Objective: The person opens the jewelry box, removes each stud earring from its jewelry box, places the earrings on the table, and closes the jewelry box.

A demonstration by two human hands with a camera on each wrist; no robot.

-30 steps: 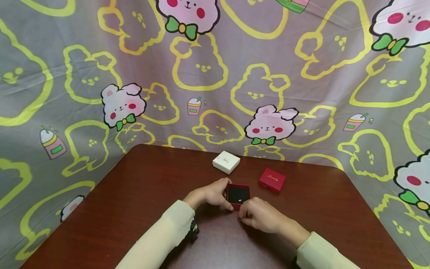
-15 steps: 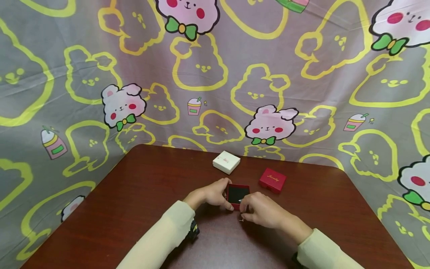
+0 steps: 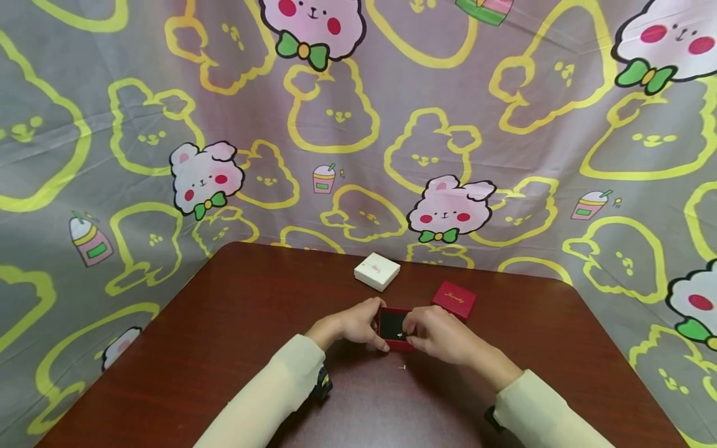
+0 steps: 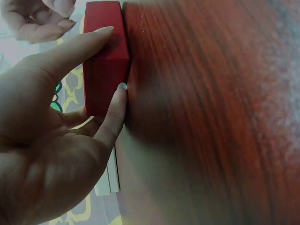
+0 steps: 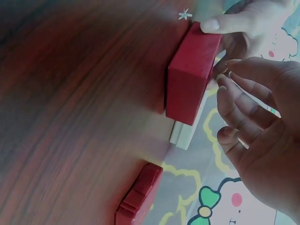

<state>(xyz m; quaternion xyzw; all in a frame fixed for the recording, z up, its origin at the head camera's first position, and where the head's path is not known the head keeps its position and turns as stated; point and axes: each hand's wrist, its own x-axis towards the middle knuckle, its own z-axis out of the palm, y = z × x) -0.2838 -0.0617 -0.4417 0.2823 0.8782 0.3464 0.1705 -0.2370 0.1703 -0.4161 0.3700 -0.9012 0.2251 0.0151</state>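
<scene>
My left hand grips an open red jewelry box base, thumb on its near side and fingers round its left. In the left wrist view, the thumb and a finger press the red walls. Inside lies a black pad with a small silvery star-shaped piece on it. My right hand hovers at the box's right edge, fingers bent and thumb a little apart from them, with nothing clearly visible between. A star-shaped stud earring lies on the table in front of the box, also visible in the right wrist view.
A red lid with gold lettering sits behind my right hand. Farther back is a white box with pink print. The dark brown table meets a grey cartoon curtain at its back edge.
My right hand has let go of the stud earring, leaving it on the table, and moved up and away from me to the box. My left hand has kept its place.
</scene>
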